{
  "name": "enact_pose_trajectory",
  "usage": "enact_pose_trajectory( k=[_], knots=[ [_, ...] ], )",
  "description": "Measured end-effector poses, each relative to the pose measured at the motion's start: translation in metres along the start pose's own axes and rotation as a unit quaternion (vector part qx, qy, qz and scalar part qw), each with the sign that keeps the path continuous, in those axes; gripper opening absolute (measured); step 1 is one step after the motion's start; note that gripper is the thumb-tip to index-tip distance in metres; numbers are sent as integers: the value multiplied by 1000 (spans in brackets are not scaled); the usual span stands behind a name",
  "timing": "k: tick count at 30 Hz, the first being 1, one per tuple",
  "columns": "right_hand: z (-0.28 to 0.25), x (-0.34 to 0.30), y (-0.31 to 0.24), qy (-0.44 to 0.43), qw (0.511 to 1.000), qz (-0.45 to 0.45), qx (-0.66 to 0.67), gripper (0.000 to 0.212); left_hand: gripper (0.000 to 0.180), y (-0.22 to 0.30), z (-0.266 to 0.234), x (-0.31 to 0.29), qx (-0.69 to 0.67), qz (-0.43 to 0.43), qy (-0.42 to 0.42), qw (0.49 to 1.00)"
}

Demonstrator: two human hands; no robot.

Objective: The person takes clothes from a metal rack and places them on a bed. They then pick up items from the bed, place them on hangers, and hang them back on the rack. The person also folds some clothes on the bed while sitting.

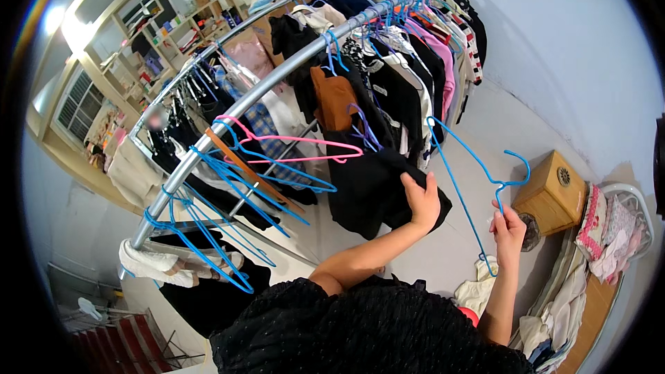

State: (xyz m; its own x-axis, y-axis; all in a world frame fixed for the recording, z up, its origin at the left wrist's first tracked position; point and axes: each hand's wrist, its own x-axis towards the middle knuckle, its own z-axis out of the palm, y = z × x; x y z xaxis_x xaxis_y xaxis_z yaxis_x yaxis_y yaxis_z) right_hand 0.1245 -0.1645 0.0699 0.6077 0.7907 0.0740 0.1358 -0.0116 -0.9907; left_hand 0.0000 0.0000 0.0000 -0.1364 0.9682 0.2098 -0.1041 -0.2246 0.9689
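Note:
My left hand (421, 202) grips a black garment (374, 190), which hangs in loose folds below the rail. Its thumb shows on the near side, while the other fingers are partly hidden by the cloth. My right hand (508, 230) is closed on a bare blue hanger (465, 144), near the base of its hook. The hanger is tilted, with its hook up to the right and its arms toward the left, apart from the black garment. A purple hanger (365, 128) shows just above that garment.
A metal rail (277, 73) carries many clothes at its far part and several bare blue hangers (228, 173), a pink hanger (298, 140) and a brown hanger (253, 174) nearer me. To the right stand a wooden box (551, 194) and a clothes-filled basket (641, 211). Pale cloth (478, 287) lies on the floor.

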Motion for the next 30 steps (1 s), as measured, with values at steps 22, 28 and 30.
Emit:
enact_pose_trajectory(
  k=[22, 28, 30],
  knots=[
    [-8, 16, -1, 3, 989, 63, 130, 25, 28, 44, -11, 83, 43, 140, 151, 978],
    [9, 22, 3, -12, 991, 72, 114, 26, 22, 15, -53, 18, 107, 74, 75, 989],
    [13, 22, 3, -19, 991, 74, 108, 26, 20, 6, -68, 15, 83, 52, 79, 992]
  ],
)
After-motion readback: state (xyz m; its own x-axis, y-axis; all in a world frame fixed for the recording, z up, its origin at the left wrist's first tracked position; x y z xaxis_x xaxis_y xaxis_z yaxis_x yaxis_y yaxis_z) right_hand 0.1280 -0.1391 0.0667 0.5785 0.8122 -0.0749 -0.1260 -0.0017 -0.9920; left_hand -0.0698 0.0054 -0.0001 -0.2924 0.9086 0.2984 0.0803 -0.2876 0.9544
